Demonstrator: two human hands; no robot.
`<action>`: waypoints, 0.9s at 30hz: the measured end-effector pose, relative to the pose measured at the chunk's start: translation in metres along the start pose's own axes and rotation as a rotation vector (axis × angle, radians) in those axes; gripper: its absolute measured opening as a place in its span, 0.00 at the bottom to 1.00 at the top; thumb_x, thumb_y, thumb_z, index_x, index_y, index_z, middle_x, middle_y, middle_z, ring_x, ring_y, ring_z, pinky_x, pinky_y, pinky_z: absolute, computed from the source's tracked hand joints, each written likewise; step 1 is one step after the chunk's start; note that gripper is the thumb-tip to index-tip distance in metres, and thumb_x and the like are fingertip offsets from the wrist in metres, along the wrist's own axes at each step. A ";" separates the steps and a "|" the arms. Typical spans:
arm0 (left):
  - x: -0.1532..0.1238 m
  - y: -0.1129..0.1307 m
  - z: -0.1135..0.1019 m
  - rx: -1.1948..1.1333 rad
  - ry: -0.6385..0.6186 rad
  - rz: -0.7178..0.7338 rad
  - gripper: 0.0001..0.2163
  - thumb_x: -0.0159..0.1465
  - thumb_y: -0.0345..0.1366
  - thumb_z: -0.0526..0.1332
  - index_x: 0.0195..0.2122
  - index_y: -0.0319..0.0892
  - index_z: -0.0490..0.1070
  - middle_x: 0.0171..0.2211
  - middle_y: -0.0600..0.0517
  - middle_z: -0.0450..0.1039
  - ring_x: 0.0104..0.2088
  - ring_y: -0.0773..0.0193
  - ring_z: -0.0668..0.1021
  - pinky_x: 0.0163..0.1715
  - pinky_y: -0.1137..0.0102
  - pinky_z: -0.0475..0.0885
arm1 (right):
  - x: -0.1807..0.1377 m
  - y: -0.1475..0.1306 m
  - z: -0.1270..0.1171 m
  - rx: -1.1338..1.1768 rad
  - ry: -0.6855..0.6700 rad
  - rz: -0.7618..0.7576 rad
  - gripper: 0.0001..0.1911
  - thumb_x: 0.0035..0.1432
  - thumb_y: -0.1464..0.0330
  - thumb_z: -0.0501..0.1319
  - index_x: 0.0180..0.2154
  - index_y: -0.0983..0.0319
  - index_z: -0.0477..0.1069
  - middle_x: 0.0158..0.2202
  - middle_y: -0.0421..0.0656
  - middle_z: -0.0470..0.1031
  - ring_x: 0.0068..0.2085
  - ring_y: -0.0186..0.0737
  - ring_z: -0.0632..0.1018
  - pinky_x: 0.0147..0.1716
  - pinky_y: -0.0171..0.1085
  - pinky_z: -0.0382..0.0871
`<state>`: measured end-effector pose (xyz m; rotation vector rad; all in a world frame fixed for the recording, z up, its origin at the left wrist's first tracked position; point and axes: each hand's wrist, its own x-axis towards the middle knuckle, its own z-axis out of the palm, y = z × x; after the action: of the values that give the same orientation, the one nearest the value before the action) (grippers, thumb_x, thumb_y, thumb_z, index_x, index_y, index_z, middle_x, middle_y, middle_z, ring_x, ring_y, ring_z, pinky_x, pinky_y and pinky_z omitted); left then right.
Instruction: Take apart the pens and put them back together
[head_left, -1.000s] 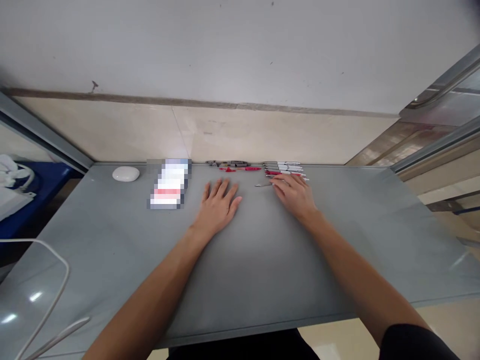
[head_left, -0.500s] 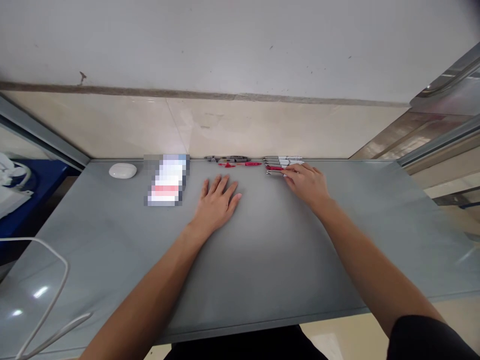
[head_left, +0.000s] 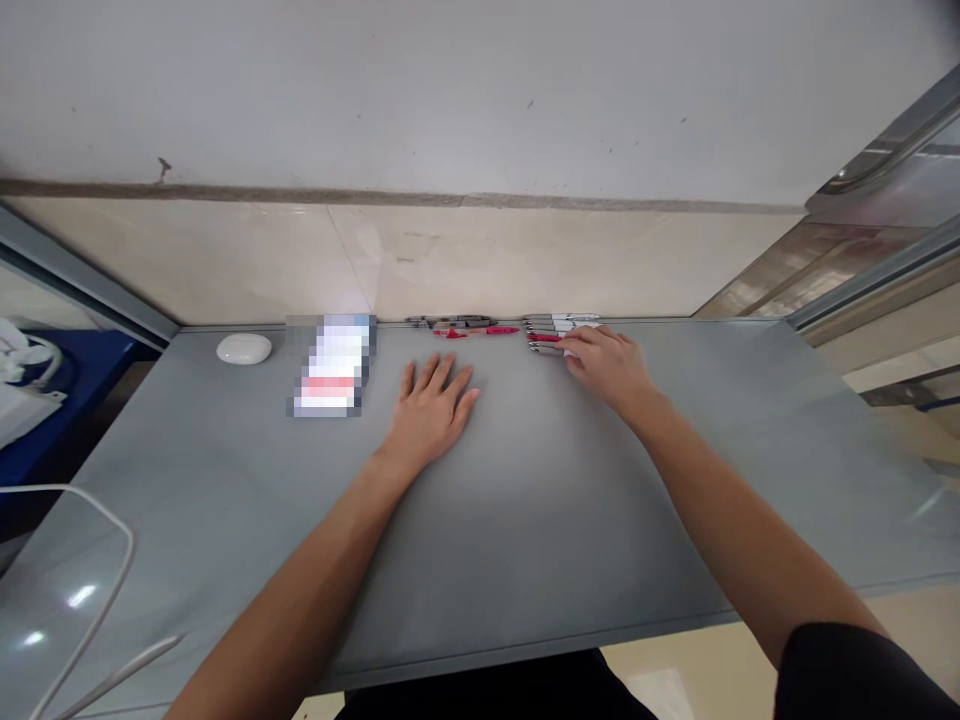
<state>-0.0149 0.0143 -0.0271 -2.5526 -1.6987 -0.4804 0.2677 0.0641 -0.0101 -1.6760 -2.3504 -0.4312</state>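
My left hand [head_left: 433, 410] lies flat on the grey table, fingers spread, holding nothing. Just beyond its fingertips are a red pen [head_left: 491, 331] and several dark pens [head_left: 454, 321] against the wall. My right hand [head_left: 609, 368] has its fingers closed over the right end of a white and silver pen [head_left: 543, 349], the nearest in a row; its fingertips hide that end. Directly behind this pen lies a red one [head_left: 543, 338], partly covered by the fingers. Further back, several white pens [head_left: 570, 319] lie side by side along the wall.
A phone [head_left: 330, 365], blurred out, lies left of my left hand. Beyond it sits a white rounded case [head_left: 244, 348]. A white cable [head_left: 124, 560] loops over the table's left front. The wall [head_left: 540, 255] borders the table's far edge.
The view has tilted slightly. My right hand stays at the row, and the nearest pen sits a touch further from the red one. My left hand has not moved.
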 end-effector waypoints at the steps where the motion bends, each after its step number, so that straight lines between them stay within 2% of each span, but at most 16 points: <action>1: 0.000 0.000 0.000 0.000 -0.004 -0.001 0.22 0.71 0.45 0.43 0.60 0.44 0.65 0.64 0.45 0.59 0.65 0.49 0.60 0.64 0.48 0.50 | 0.000 0.000 0.000 0.000 -0.002 0.002 0.16 0.60 0.73 0.54 0.45 0.55 0.76 0.48 0.41 0.77 0.47 0.42 0.75 0.37 0.39 0.65; 8: 0.000 -0.001 0.000 0.004 -0.004 0.000 0.22 0.71 0.45 0.43 0.60 0.45 0.65 0.64 0.46 0.59 0.65 0.49 0.60 0.64 0.48 0.51 | 0.002 -0.012 -0.011 0.021 0.011 0.020 0.16 0.62 0.70 0.52 0.46 0.55 0.76 0.47 0.42 0.78 0.47 0.43 0.75 0.41 0.40 0.65; 15: -0.001 0.000 -0.002 0.032 0.015 -0.002 0.22 0.71 0.44 0.43 0.60 0.46 0.66 0.63 0.46 0.61 0.64 0.49 0.61 0.63 0.48 0.52 | -0.003 -0.063 -0.030 0.094 0.016 -0.145 0.16 0.64 0.67 0.51 0.47 0.58 0.75 0.51 0.43 0.76 0.49 0.45 0.75 0.48 0.43 0.65; 21: -0.004 -0.009 -0.007 0.046 0.033 -0.045 0.22 0.71 0.44 0.43 0.60 0.46 0.65 0.63 0.46 0.60 0.64 0.49 0.61 0.63 0.47 0.52 | -0.009 -0.104 -0.016 0.232 0.009 -0.148 0.18 0.65 0.64 0.50 0.51 0.58 0.72 0.54 0.44 0.73 0.53 0.44 0.74 0.54 0.44 0.64; 27: -0.005 -0.015 -0.007 0.067 0.003 -0.077 0.22 0.71 0.45 0.43 0.61 0.46 0.64 0.65 0.46 0.58 0.65 0.49 0.61 0.63 0.48 0.51 | -0.014 -0.116 -0.002 0.342 0.040 -0.091 0.22 0.65 0.58 0.49 0.55 0.59 0.69 0.59 0.44 0.70 0.60 0.45 0.68 0.60 0.44 0.60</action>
<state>-0.0315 0.0148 -0.0242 -2.4469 -1.7860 -0.4236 0.1625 0.0159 -0.0250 -1.3959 -2.3176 -0.0691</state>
